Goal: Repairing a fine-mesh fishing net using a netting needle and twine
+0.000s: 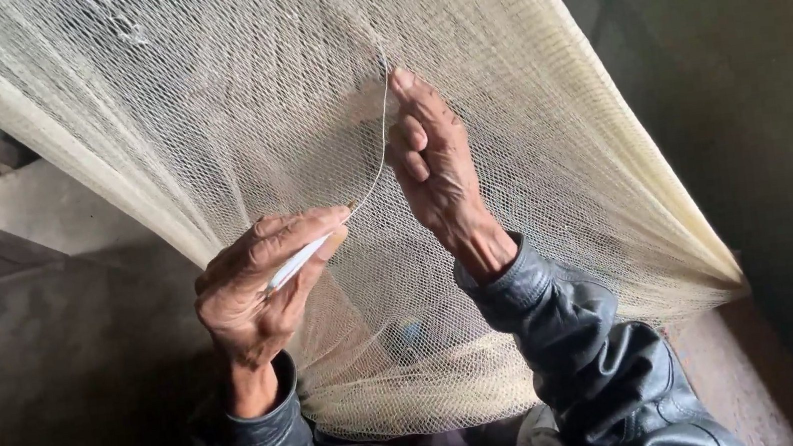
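A pale cream fishing net (229, 92) hangs stretched across the view, from the upper left down to the lower right. My left hand (253, 286) grips a slim white netting needle (300, 260) between thumb and fingers. A thin pale twine (379, 160) runs from the needle's tip up to the mesh. My right hand (435, 168) is raised against the net, its fingers pinching the mesh where the twine meets it. Both forearms wear dark leather sleeves.
A grey concrete wall (755, 108) rises on the right, with a reddish floor strip (728, 374) beneath it. A dark surface (42, 377) and a pale slab (42, 206) lie at the left. The net's bunched lower edge (417, 392) rests over my lap.
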